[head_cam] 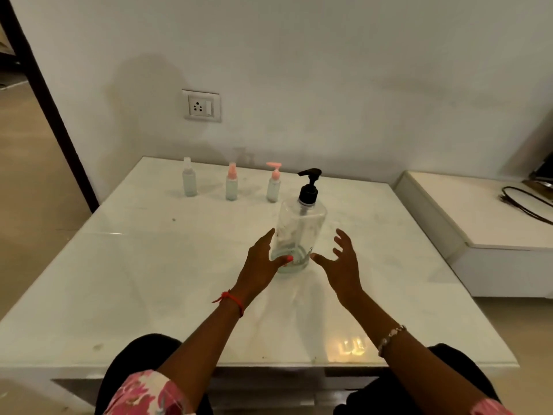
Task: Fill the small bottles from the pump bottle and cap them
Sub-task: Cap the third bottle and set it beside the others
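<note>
Hands bracket my target: the tall clear plastic pump bottle with black pump head [300, 226] stands upright at mid-frame on the white worktop [149, 280]. My left hand [263, 265] touches its base, fingers spread; my right hand [344, 265] hovers released just beside.

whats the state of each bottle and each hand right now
pump bottle: upright, black pump on, nearly empty
clear-top small bottle: upright, capped
pink-spray small bottle: upright, capped
pink-pump small bottle: upright, capped
left hand: open, thumb against the pump bottle's base
right hand: open, fingers spread, beside the pump bottle, not touching
</note>
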